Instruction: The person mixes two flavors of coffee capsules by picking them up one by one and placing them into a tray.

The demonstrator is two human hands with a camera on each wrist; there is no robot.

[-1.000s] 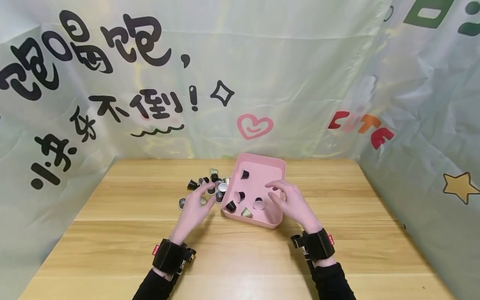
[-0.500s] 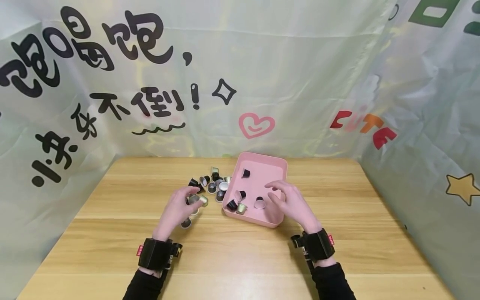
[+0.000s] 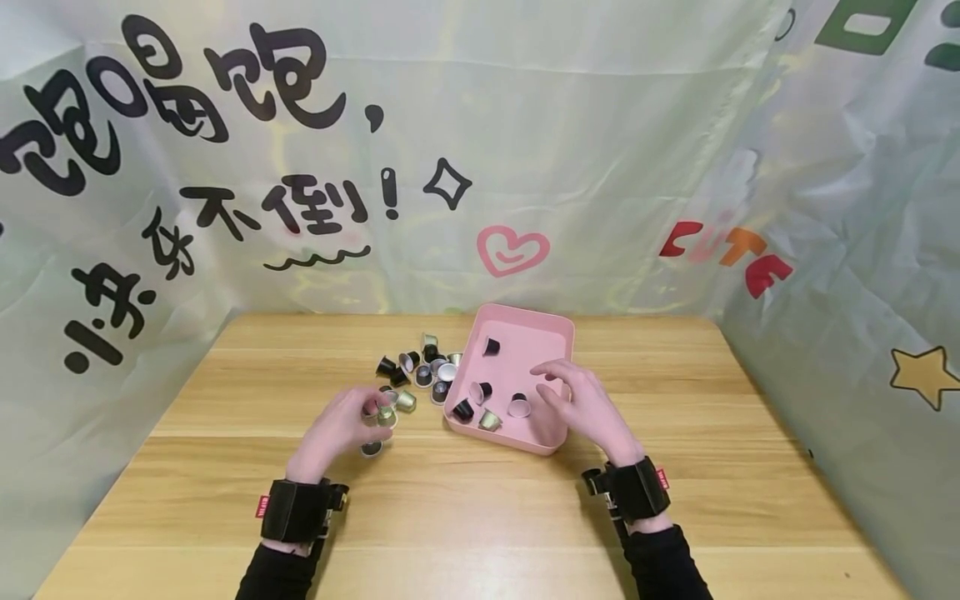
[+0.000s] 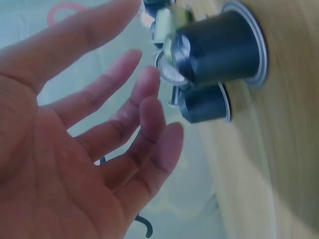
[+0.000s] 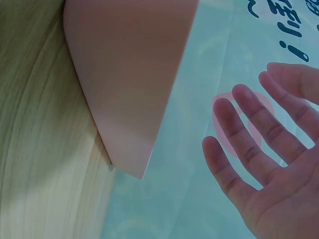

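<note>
In the head view my left hand (image 3: 333, 429) is beside a small group of coffee capsules, with a pale green capsule (image 3: 387, 415) by its fingertips. Its fingers are loosely bent and hold nothing in the left wrist view, where a dark capsule (image 4: 219, 47) stands on its rim beyond the fingertips. A black capsule (image 3: 372, 448) lies just in front of that hand. A pink tray (image 3: 528, 354) holds several capsules, among them a pale green one (image 3: 490, 420) and a black one (image 3: 462, 410). My right hand (image 3: 588, 408) hovers over the tray's right side, fingers relaxed and holding nothing.
A heap of mixed capsules (image 3: 423, 377) lies against the tray's left side. All of it stands on a wooden table (image 3: 480, 517), with a printed cloth (image 3: 600, 167) hanging behind and at both sides.
My left hand has moved left and toward me, away from the heap beside the tray. The pale green capsule in the tray has rolled and shifted slightly. My right hand has stayed put.
</note>
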